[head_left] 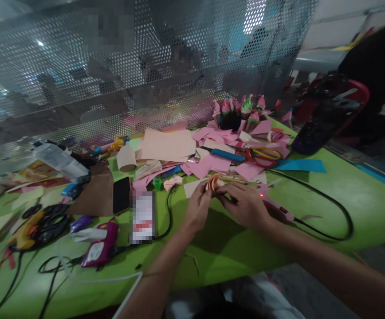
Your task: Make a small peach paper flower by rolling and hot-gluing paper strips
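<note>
Near the middle of the green table, my left hand (197, 204) holds a small peach-coloured swirl of layered paper (215, 183) between its fingertips. My right hand (244, 204) pinches the swirl's lower right side, fingers bent together. Just right of that hand lies a pink glue gun (277, 208) with a lit red spot, its black cable looping to the right. Pink paper pieces (207, 166), a blue-handled tool (227, 155) and scissors with red and yellow handles (262, 156) are behind my hands.
Finished paper cones (245, 106) stand at the back. A dark bottle (319, 117) is at the right edge. To the left are a phone (121, 195), a magenta device (101, 246) and black cables. A perforated metal screen (112, 97) rises behind the table (362, 199).
</note>
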### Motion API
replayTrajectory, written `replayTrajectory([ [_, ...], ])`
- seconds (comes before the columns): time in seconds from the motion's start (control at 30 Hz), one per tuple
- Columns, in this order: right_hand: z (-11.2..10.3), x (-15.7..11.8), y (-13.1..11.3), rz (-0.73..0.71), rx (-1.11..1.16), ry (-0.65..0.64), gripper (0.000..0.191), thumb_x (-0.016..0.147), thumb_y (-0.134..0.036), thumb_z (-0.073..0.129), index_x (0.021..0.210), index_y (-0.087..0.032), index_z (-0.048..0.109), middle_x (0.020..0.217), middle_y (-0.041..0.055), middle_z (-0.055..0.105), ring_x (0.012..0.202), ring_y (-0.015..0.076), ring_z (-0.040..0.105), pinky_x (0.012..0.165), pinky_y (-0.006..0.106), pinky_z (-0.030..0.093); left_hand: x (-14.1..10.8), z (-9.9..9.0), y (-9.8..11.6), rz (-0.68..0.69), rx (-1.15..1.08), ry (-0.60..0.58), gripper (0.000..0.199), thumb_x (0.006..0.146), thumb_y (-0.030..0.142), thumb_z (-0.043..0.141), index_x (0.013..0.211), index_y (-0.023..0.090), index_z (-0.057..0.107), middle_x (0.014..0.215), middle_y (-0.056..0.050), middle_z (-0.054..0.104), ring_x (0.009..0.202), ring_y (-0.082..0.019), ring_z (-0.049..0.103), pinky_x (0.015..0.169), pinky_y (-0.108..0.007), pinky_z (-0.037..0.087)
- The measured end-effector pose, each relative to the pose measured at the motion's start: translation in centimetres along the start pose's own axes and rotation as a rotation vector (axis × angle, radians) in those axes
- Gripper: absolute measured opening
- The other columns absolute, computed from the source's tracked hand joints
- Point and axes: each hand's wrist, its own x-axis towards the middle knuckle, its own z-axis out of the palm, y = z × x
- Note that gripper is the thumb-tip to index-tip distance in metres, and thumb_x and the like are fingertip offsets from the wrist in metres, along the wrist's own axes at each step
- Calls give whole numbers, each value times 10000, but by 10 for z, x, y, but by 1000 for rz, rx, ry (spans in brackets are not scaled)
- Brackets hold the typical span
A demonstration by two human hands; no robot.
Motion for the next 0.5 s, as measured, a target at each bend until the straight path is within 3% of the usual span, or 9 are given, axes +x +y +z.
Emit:
replayTrajectory([
  [0.3, -3, 1, 0, 50, 46, -31, 161, 887, -130, 567, 931, -239, 676, 931, 45, 754, 889, 227, 706, 775, 349, 556, 0, -1, 2, -30, -49, -18, 428, 927, 377, 434, 1287, 183, 560, 1353, -97, 602, 1282, -261, 530, 1084, -420, 424],
  [0.5, -3, 1, -1, 111, 30, 26, 76, 854, -157, 622, 870, -231, 628, 753, -2, 714, 618, 168, 662, 600, 279, 529, 1, 0, 0, -107, -139, 16, 463, 901, 416, 452, 1293, 194, 562, 1301, -74, 631, 1173, -241, 574, 1002, -377, 453],
])
